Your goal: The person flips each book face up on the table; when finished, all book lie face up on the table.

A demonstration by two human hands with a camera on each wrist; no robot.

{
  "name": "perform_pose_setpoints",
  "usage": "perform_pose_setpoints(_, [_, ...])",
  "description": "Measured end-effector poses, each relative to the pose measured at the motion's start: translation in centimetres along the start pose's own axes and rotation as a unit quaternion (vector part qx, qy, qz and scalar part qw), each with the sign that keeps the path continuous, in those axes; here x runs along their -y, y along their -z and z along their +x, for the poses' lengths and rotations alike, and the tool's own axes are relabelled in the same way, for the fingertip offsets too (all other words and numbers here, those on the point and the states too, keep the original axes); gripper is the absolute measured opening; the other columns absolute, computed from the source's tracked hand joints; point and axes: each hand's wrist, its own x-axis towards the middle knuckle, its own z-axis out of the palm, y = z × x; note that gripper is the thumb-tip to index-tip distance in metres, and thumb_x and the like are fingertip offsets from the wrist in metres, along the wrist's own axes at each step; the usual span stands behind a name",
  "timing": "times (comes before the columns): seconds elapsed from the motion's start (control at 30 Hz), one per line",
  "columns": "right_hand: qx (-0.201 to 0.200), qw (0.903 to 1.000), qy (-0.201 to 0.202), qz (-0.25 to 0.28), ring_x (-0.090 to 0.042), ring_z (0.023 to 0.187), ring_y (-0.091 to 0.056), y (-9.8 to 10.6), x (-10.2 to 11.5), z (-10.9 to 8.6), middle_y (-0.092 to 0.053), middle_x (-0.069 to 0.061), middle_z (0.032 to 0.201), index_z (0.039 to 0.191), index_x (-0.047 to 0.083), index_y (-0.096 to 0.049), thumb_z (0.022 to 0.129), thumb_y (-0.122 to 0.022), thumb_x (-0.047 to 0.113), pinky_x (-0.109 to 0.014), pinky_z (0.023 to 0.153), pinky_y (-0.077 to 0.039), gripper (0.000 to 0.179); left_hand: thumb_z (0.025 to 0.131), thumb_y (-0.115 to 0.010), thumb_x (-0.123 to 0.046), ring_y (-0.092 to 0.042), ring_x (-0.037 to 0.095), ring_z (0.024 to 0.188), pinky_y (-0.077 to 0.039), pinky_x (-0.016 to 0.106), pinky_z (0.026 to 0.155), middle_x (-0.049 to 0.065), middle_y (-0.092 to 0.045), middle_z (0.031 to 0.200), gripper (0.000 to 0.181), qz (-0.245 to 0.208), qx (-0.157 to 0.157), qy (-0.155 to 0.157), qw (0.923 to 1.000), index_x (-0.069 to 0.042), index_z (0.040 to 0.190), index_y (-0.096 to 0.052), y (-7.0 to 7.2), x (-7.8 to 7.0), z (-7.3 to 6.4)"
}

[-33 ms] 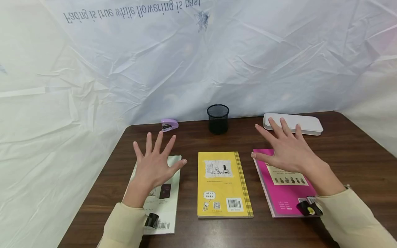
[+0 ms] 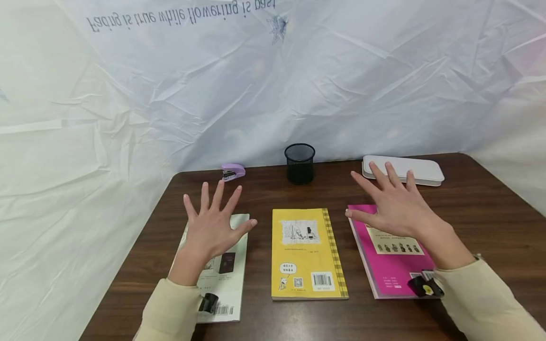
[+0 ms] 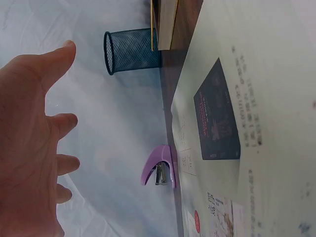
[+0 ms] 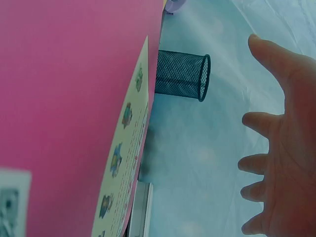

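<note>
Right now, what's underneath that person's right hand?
Below the right hand, in the head view, lies a pink book with a pale panel showing a row of small figures. The hand covers much of the book's upper part there; whatever is beneath the book is hidden.

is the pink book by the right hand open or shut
Shut: the pink book lies flat with its printed cover facing up and no pages spread out.

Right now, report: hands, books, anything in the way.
Left hand, right hand: fingers spread, holding nothing. Pale book beneath left, pink book beneath right, both untouched. Yellow book between; no obstruction seen.
</note>
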Motion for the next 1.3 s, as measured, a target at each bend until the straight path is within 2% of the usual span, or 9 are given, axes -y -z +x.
perform_pose_setpoints(0.13, [0.002,0.9998,0.003,0.019,-0.059,0.158,-0.008,0.2,-0.1,0.0,-0.014,-0.025,0.175,0.17,0.025,-0.022,0.091,-0.056,0.082,-0.084,0.119,0.0,0.103,0.097,-0.051,-0.075,0.007,0.048,0.163,0.01,0.081,0.12,0.014,-0.005,0.179,0.092,-0.022,0.007,0.001,0.9997,-0.03,0.171,-0.018,0.4,0.2,-0.1])
perform_pose_setpoints(0.23, [0.0,0.9986,0.01,0.052,-0.057,0.157,-0.018,0.5,0.2,0.0,-0.021,-0.025,0.173,0.169,0.024,-0.027,0.093,-0.06,0.077,-0.081,0.12,-0.015,0.099,0.1,-0.05,-0.073,0.004,0.05,0.163,0.005,0.079,0.123,0.018,-0.009,0.178,0.091,-0.056,0.022,0.004,0.9982,-0.025,0.171,-0.018,1.5,0.6,-0.4])
perform_pose_setpoints(0.37, [-0.008,0.9925,0.026,0.12,-0.051,0.15,-0.038,1.0,1.4,0.3,-0.04,-0.024,0.165,0.165,0.02,-0.039,0.095,-0.069,0.062,-0.075,0.112,-0.04,0.086,0.102,-0.051,-0.068,-0.027,0.051,0.157,-0.028,0.075,0.119,0.023,-0.031,0.171,0.087,-0.078,0.046,0.008,0.9959,-0.017,0.169,-0.027,3.4,1.6,-1.8])
perform_pose_setpoints(0.43, [-0.009,0.9879,0.039,0.149,-0.047,0.142,-0.05,1.3,2.3,0.8,-0.051,-0.022,0.157,0.161,0.018,-0.046,0.096,-0.074,0.052,-0.07,0.107,-0.047,0.079,0.103,-0.054,-0.065,-0.062,0.045,0.128,-0.054,0.065,0.096,0.023,-0.055,0.154,0.083,-0.084,0.065,0.016,0.9942,-0.017,0.167,-0.033,4.0,2.3,-2.8])
perform_pose_setpoints(0.5, [-0.011,0.9826,0.061,0.175,-0.041,0.131,-0.061,1.6,3.4,1.6,-0.063,-0.02,0.145,0.157,0.015,-0.052,0.096,-0.077,0.043,-0.063,0.103,-0.053,0.072,0.102,-0.058,-0.062,-0.073,0.032,0.088,-0.057,0.049,0.069,0.015,-0.071,0.129,0.079,-0.096,0.085,0.03,0.9913,-0.017,0.165,-0.039,4.5,3.2,-3.9])
perform_pose_setpoints(0.6, [-0.008,0.9743,0.089,0.207,-0.028,0.11,-0.072,2.0,5.2,3.0,-0.074,-0.014,0.128,0.151,0.012,-0.059,0.097,-0.078,0.035,-0.049,0.09,-0.061,0.062,0.101,-0.062,-0.06,-0.059,0.012,0.057,-0.043,0.034,0.054,-0.001,-0.076,0.099,0.076,-0.114,0.109,0.054,0.986,-0.016,0.161,-0.047,4.6,4.5,-5.6])
perform_pose_setpoints(0.73, [0.008,0.9624,0.099,0.253,-0.016,0.09,-0.071,2.1,7.5,5.1,-0.078,-0.006,0.11,0.144,0.01,-0.065,0.097,-0.078,0.029,-0.036,0.078,-0.059,0.052,0.1,-0.067,-0.054,-0.056,0.007,0.064,-0.044,0.031,0.059,-0.008,-0.073,0.083,0.073,-0.126,0.114,0.065,0.9834,-0.01,0.156,-0.053,4.3,5.6,-7.4])
perform_pose_setpoints(0.97, [0.085,0.9266,0.091,0.355,-0.03,0.082,-0.073,-0.1,10.6,7.8,-0.077,-0.009,0.102,0.141,0.008,-0.067,0.098,-0.077,0.02,-0.042,0.072,-0.063,0.045,0.097,-0.075,-0.043,-0.055,0.004,0.064,-0.044,0.025,0.067,-0.012,-0.066,0.073,0.07,-0.168,0.117,0.062,0.9768,-0.004,0.152,-0.055,3.4,7.3,-10.0])
perform_pose_setpoints(1.3, [0.126,0.8897,0.082,0.431,-0.019,0.063,-0.067,-4.0,13.6,10.6,-0.077,-0.016,0.089,0.13,0.0,-0.072,0.097,-0.077,0.014,-0.033,0.061,-0.06,0.037,0.092,-0.082,-0.029,-0.059,0.014,0.057,-0.051,0.027,0.051,0.0,-0.062,0.07,0.078,-0.265,0.157,0.139,0.9412,0.004,0.154,-0.048,0.9,9.5,-13.4])
